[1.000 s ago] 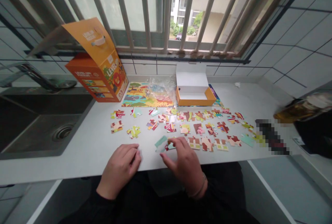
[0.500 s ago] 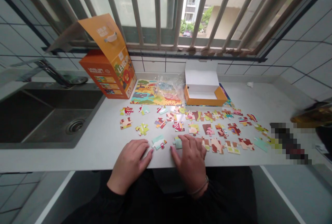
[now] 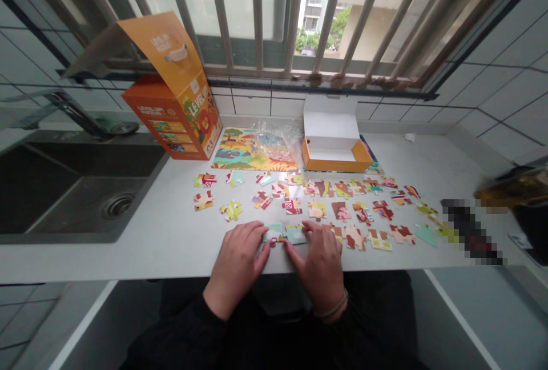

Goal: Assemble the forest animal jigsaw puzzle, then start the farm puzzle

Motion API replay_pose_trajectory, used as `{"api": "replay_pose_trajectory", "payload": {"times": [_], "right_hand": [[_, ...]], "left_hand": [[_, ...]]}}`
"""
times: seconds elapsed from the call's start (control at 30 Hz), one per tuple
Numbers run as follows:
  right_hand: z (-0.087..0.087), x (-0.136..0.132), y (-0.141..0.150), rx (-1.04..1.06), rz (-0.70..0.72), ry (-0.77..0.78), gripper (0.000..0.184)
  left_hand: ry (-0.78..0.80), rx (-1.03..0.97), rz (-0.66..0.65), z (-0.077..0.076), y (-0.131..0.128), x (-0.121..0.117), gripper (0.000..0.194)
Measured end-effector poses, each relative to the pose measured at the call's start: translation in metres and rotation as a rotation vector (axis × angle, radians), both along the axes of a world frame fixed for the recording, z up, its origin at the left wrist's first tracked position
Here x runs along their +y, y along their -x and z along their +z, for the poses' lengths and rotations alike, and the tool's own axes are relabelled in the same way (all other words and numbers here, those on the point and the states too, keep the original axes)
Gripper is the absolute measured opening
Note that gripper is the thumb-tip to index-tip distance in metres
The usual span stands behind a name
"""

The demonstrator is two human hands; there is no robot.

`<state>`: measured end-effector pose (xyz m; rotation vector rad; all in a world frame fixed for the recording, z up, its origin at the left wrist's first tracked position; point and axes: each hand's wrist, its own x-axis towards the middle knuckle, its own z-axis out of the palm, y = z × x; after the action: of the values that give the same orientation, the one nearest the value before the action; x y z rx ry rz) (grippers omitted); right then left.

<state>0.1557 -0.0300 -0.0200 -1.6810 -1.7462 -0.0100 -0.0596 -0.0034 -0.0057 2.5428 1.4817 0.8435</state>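
Note:
At the front of the counter my left hand has its thumb and fingertips on a pale blue puzzle piece with a small red detail at its lower edge. Close against its right side is another puzzle piece, pale blue and green, which my right hand grips between thumb and index finger. Both pieces lie flat on the counter; whether their edges interlock I cannot tell. Just beyond the hands are a barn puzzle piece in red and white and a yellow-green puzzle piece.
Several loose puzzle pieces spread rightward in rows, including a brown-patched one. Behind stand an orange puzzle box, an animal picture sheet under clear plastic wrap, and an open shallow box. A sink lies left.
My left hand has moved right, bringing its pale blue piece from a gap away up beside the other one. My right hand has shifted slightly and now grips its piece.

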Motion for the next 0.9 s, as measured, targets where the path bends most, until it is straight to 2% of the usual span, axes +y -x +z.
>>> {"api": "replay_pose_trajectory", "payload": {"times": [0.1, 0.2, 0.37, 0.43, 0.53, 0.63, 0.8, 0.83, 0.9], "right_hand": [[0.0, -0.001, 0.001, 0.015, 0.005, -0.013, 0.047], [0.001, -0.002, 0.001, 0.01, 0.019, -0.017, 0.039], [0.009, -0.008, 0.0, -0.1, -0.056, -0.001, 0.045], [0.014, -0.01, -0.001, -0.135, -0.045, 0.034, 0.041], [0.021, -0.014, -0.003, -0.128, 0.0, 0.082, 0.029], [0.025, -0.019, -0.009, -0.085, 0.084, 0.117, 0.023], [0.022, -0.029, -0.026, -0.011, 0.387, 0.153, 0.032], [0.021, -0.031, -0.029, 0.008, 0.41, 0.139, 0.035], [0.018, -0.036, -0.033, 0.031, 0.369, 0.105, 0.037]], "left_hand": [[0.012, -0.01, 0.003, -0.001, 0.002, -0.002, 0.027], [0.008, -0.022, 0.023, -0.001, 0.001, -0.002, 0.023], [-0.011, -0.037, 0.032, 0.002, -0.001, -0.003, 0.021], [-0.004, -0.035, 0.017, 0.004, -0.001, -0.003, 0.015], [-0.009, -0.031, 0.01, 0.006, -0.001, -0.004, 0.007], [-0.037, -0.027, 0.036, 0.004, -0.001, -0.003, 0.008], [-0.081, -0.044, 0.063, 0.003, -0.002, -0.003, 0.013], [-0.089, -0.045, 0.059, 0.003, -0.001, -0.004, 0.014], [-0.094, -0.041, 0.038, 0.003, -0.001, -0.005, 0.017]]}}
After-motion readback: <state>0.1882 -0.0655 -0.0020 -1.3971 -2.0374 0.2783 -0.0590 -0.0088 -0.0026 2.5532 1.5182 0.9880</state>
